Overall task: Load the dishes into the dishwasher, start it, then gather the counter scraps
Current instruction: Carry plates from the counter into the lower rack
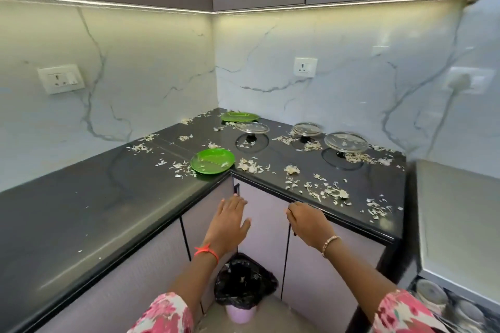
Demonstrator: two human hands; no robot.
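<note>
Left hand (pixel 230 222): open, fingers straight and spread, palm facing the cabinet door (pixel 265 238) at the inner corner. Can't tell if it touches. Right hand (pixel 308 222): fingers curled on the door's top edge, just under the lip of the black counter (pixel 81 211).

Scraps (pixel 327 192), pale peel bits, are all over the counter, densest on the right run and near the corner. The left run has only a few flecks.

- Near green plate (pixel 212 161): at the inner corner edge, a few scraps on it.
- Far green plate (pixel 239 116): back corner by the wall.
- Three glass lids, knob down, on the right run: (pixel 251 127), (pixel 307 128), (pixel 345 142).

A bin (pixel 244 286) with a black liner sits on the floor between the arms, with scraps inside. Steel dishes (pixel 433 297) are in a rack at near right, partly cut off.
</note>
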